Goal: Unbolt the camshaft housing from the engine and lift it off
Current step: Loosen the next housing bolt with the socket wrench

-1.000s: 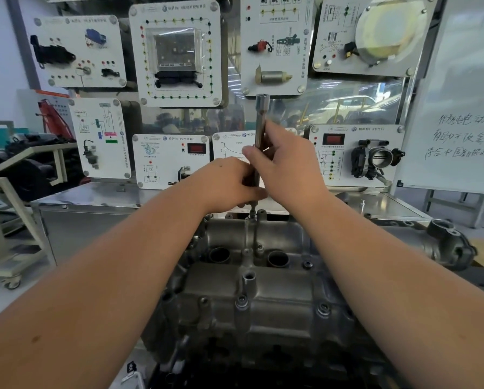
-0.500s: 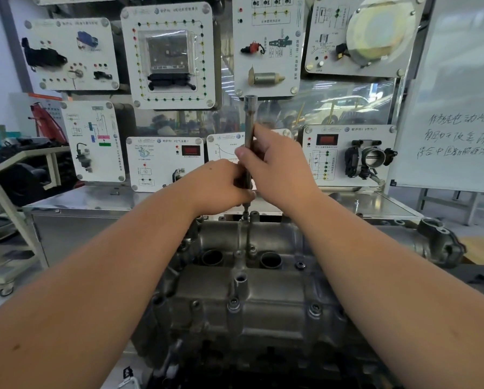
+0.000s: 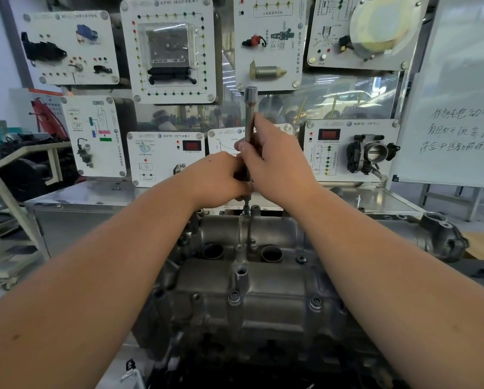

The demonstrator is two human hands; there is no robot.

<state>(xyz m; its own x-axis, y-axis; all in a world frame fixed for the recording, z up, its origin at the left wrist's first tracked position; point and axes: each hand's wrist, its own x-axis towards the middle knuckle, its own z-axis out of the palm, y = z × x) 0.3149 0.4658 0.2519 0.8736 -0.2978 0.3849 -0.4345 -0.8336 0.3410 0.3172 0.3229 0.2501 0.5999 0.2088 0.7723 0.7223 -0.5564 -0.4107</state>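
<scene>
Camshaft housing [image 3: 252, 293] sits on engine at bottom centre, w/ two open round bores [image 3: 270, 252] in its top face; contents of bores not visible. Socket extension [image 3: 249, 119] stands upright, tip on a bolt [image 3: 246, 210] at far edge of housing. Left hand [image 3: 218, 181] wraps lower shaft, fingers curled round it. Right hand [image 3: 277, 161] pinches shaft just above, thumb and fingers closed on it. Training panels [image 3: 169, 49] on wall behind.

Grey cast camshaft housing [image 3: 252, 293], still seated on the engine, two round open bores across its top, several bolts along the near edge. Long slim socket tool [image 3: 249, 119] standing upright at the far edge.
</scene>
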